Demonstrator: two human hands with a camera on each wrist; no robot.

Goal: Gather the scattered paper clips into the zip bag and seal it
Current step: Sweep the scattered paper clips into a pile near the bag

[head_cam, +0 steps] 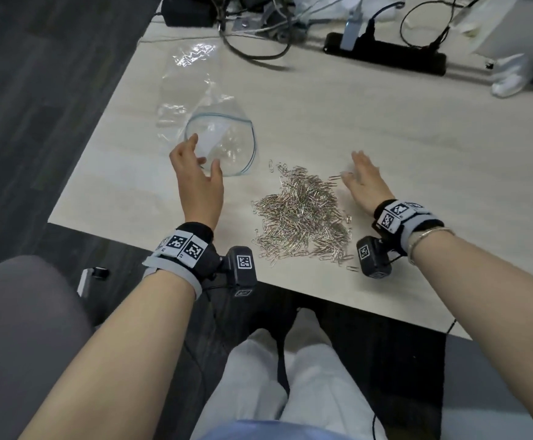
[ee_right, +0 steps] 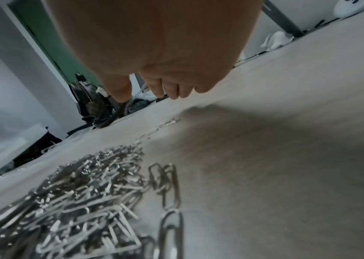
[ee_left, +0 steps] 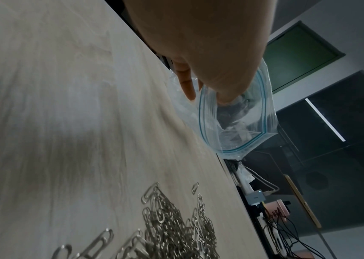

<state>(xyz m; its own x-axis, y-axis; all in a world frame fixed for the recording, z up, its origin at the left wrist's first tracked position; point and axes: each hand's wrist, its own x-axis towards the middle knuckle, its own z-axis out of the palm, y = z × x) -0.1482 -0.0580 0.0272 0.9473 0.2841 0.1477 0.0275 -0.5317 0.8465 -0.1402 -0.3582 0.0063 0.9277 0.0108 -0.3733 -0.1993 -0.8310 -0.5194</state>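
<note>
A clear zip bag with a blue zip line lies on the pale table, its mouth standing wide open toward me. My left hand holds the near rim of that mouth; in the left wrist view the zip bag has the thumb at the opening and a finger outside it. A heap of silver paper clips lies just right of the bag, seen also as paper clips and paper clips. My right hand hovers at the heap's far right edge, fingers straight, holding nothing.
A black power strip, tangled cables and a black adapter line the table's far side. A white object sits at the far right. The table's front edge runs just under my wrists. A grey chair stands at my left.
</note>
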